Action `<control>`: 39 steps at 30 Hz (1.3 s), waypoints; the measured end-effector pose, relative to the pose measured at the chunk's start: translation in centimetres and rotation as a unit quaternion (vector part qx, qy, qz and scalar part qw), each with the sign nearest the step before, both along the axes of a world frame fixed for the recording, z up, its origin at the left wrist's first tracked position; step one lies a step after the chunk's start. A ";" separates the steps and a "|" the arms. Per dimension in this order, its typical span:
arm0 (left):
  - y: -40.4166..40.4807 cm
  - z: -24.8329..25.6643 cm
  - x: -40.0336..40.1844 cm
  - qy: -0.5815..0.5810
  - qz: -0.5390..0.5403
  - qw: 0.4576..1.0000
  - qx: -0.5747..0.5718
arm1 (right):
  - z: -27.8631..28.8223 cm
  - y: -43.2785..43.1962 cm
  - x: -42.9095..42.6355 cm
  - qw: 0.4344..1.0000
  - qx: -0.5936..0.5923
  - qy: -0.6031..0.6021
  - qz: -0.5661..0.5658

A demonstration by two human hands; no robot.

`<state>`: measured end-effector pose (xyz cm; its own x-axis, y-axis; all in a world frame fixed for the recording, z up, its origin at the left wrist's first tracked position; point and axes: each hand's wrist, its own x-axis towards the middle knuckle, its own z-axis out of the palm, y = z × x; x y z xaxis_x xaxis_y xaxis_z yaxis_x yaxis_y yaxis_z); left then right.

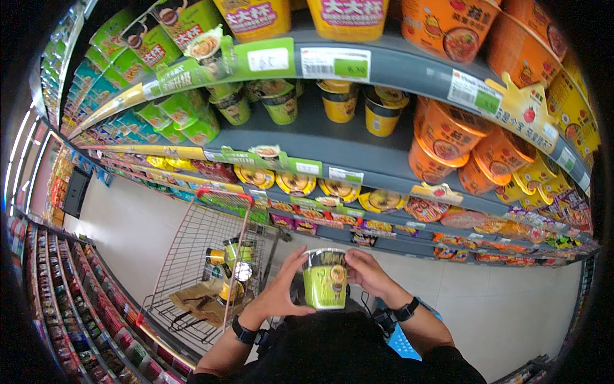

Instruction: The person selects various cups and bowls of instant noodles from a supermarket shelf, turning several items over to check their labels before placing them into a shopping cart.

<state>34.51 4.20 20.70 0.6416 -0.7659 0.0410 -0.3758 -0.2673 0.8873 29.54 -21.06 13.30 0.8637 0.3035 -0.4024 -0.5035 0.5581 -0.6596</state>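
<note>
A green instant noodle cup point(325, 283) with a dark band near its top is held upright before my chest. My left hand point(287, 288) grips it from the left, with the thumb by its base and fingers near the rim. On the other side, my right hand point(368, 271) holds the upper right edge. Both wrists wear black straps. To the left stands a wire shopping cart point(180, 254) with a red-trimmed frame. Inside it are several yellow and green noodle cups, including a yellow cup point(230, 292), and a brown bag point(199, 302).
Store shelves point(307, 134) curve across the front, with price tags along their edges. Green cups point(280, 103), yellow cups point(339, 102) and orange noodle tubs point(453, 127) stand on them. Another packed shelf point(72, 297) runs along the left. Pale floor tiles point(479, 293) lie to the right.
</note>
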 end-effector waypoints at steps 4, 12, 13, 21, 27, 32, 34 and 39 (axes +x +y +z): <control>-1.2 1.2 -0.8 -0.010 -0.015 0.999 0.038 | 1.7 -0.9 -0.7 0.999 0.001 0.039 -0.005; -0.6 -2.4 -1.6 0.190 0.145 0.969 -0.060 | 0.9 -1.1 -1.5 0.980 -0.064 -0.077 0.173; -0.6 -2.4 -1.6 0.231 0.176 0.953 -0.084 | 0.9 -0.8 -1.4 0.973 -0.107 -0.097 0.180; 0.3 -3.6 -1.6 0.233 0.214 0.949 -0.015 | -0.1 0.3 0.2 0.951 -0.220 -0.153 0.155; 1.6 -4.0 -1.0 0.356 0.059 0.928 0.096 | 0.2 0.4 1.8 0.951 -0.246 -0.160 0.097; 3.4 -6.9 0.0 0.254 0.085 0.959 0.098 | 0.4 1.9 3.3 0.930 -0.299 -0.147 0.158; 3.7 -6.5 1.2 0.266 0.080 0.957 0.080 | -0.5 2.6 3.9 0.927 -0.303 -0.149 0.162; 5.6 -5.6 4.4 0.276 0.060 0.957 0.059 | -0.6 4.8 6.2 0.924 -0.312 -0.145 0.165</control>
